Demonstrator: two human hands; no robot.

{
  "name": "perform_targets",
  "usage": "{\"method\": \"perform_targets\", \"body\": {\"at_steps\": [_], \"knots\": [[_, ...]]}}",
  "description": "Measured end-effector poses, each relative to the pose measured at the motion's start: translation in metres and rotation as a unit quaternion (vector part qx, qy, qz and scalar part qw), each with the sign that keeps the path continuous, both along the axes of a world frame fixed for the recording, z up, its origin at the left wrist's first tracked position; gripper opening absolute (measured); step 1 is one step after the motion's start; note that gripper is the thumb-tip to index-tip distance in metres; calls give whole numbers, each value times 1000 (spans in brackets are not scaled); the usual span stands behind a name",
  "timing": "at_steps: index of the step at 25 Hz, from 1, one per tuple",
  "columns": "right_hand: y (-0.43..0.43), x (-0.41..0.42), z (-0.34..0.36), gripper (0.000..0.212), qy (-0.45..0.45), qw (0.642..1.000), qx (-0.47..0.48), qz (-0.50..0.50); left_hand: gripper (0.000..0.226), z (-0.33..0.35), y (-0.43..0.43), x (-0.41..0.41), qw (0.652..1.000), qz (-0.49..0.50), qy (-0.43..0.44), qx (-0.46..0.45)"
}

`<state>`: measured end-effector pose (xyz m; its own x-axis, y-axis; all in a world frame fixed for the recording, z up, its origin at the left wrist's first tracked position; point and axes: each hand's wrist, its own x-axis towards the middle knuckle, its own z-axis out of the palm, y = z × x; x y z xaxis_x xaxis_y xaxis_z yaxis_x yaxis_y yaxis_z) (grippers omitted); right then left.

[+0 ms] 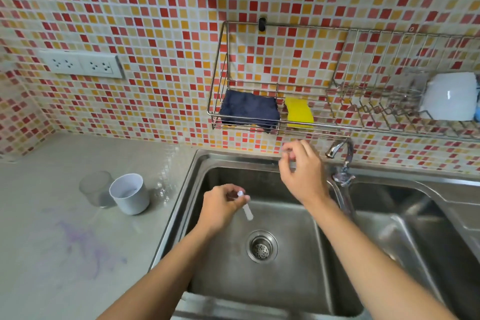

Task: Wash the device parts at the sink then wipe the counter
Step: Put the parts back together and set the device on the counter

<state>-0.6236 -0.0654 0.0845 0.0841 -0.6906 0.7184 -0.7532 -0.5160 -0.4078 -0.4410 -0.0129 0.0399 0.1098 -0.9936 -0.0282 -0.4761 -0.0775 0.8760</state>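
Pinching the white tube (248, 212) by its upper end, the left hand (220, 205) holds it over the sink (285, 283), long axis slanting down from the fingers; the right hand (302, 174), curled, its hold unclear, is nearer the faucet (337, 149).

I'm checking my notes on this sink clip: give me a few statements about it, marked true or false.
1. The left hand holds a small white tube-shaped part over the stainless steel sink basin. True.
2. The yellow sponge lies on the counter. False: it sits in the wire wall rack, right of the dark blue cloth.
3. A purple stain marks the grey counter. True.
4. The white plastic cup stands inside the sink. False: it stands on the counter, beside a clear cylinder.
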Motion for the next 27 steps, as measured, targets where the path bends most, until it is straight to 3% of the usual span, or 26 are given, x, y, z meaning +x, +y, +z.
{"method": "perform_targets", "body": {"at_steps": [3, 6, 9, 14, 17, 19, 22, 27], "knots": [[29, 24, -62, 13, 19, 993, 116, 10, 18, 3, -6, 21, 999, 2, -35, -2], [35, 62, -98, 28, 96, 959, 260, 54, 20, 15, -16, 56, 999, 6, -32, 0], [29, 124, -110, 41, 150, 928, 324, 108, 21, 33, -32, 119, 1000, 16, -25, 9], [12, 242, -119, 74, 74, 889, 430, 139, 26, 32, -58, 246, 992, -10, -127, 3], [-1, 295, -132, 103, 33, 869, 480, 120, 26, 12, -71, 297, 976, -61, -209, 16], [-4, 320, -141, 112, 4, 865, 490, 106, 25, -4, -76, 314, 967, -106, -232, 14], [-1, 343, -148, 112, -66, 869, 482, 92, 24, -22, -80, 323, 949, -173, -264, -4], [5, 357, -157, 91, -131, 880, 449, 82, 24, -36, -84, 330, 937, -219, -271, -36]]}}
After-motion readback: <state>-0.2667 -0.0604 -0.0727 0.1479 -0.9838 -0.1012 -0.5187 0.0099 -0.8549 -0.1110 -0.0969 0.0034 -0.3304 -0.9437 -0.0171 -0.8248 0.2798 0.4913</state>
